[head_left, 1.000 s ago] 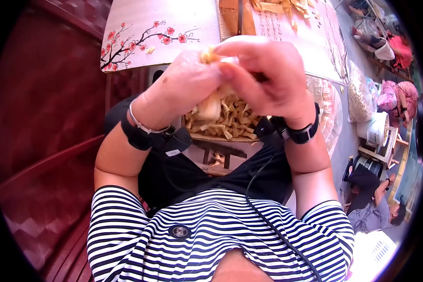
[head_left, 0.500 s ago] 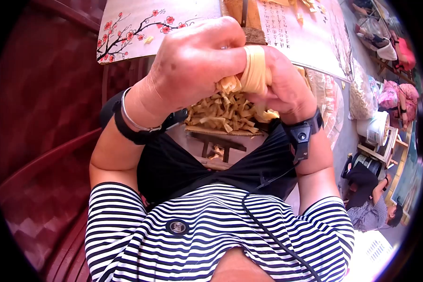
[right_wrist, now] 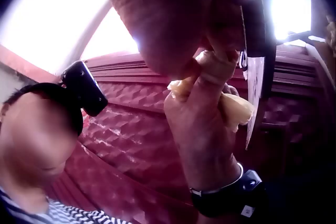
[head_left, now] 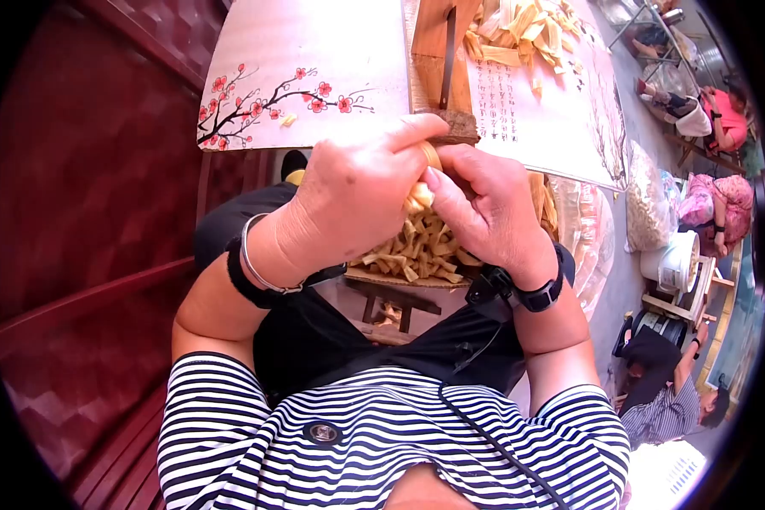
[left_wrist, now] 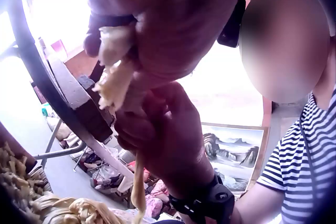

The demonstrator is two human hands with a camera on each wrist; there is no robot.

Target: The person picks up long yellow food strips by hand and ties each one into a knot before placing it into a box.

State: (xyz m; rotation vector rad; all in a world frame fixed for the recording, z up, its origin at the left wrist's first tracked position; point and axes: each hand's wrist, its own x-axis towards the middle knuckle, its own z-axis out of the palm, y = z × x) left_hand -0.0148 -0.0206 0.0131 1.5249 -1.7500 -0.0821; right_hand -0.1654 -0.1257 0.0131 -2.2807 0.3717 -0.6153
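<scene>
Both hands meet over a box of pale yellow knotted pieces, which look like tofu-skin knots. Between them is a tofu-skin strip. My left hand grips its bunched part in curled fingers, the index finger stretched out toward the right. Thumb and fingers of my right hand pinch the strip from the other side. In the left wrist view, frayed ends stick out from the left hand, and a thin tail hangs below the right. A loop and a flared end show in the right wrist view.
Ahead stands a wooden block with a dark upright blade between two printed boards. Loose yellow strips lie on the right board. Clear plastic bags are at the right, with a white bucket and seated people beyond.
A wide band of the strip wrapped between the hands has drawn into a small bunch. The right hand has turned so its thumb pinches at the strip. The boards sit lower in the view.
</scene>
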